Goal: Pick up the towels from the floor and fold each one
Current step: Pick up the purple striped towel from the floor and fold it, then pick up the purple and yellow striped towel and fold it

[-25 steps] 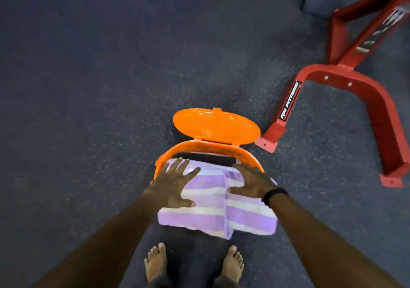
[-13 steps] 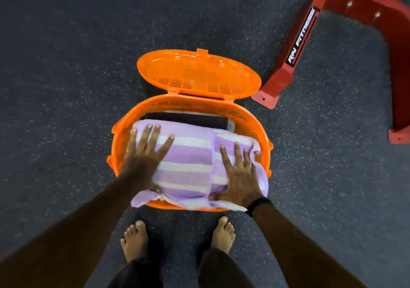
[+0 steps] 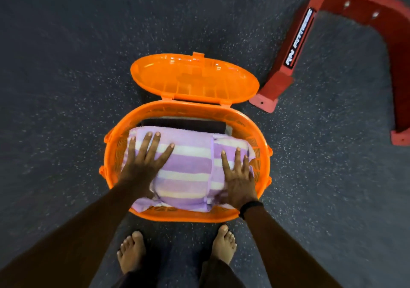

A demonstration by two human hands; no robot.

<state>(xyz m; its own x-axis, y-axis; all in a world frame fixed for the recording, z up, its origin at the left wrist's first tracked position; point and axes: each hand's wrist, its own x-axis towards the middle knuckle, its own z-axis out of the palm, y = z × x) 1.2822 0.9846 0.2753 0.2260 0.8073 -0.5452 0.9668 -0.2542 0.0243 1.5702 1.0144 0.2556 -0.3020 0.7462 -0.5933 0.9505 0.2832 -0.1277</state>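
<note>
The folded striped towel (image 3: 184, 168) is pressed into the orange basket (image 3: 261, 165) by the left hand (image 3: 142, 165) and right hand (image 3: 238, 176), fingers flat and spread; the fold may be loosened if pressure is released unevenly.

Single head-worn view, wide-angle, aimed steeply down from standing height at basket (image 3: 186, 215), bare feet at bottom edge.

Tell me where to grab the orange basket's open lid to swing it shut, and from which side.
Probably best: take the small tab at the far middle edge of the lid, reaching from above and beyond the basket. The lid lies tipped back on its hinge at the basket's far rim, so that tab is the free end. Both the left hand and right hand now press the striped towel.
</note>
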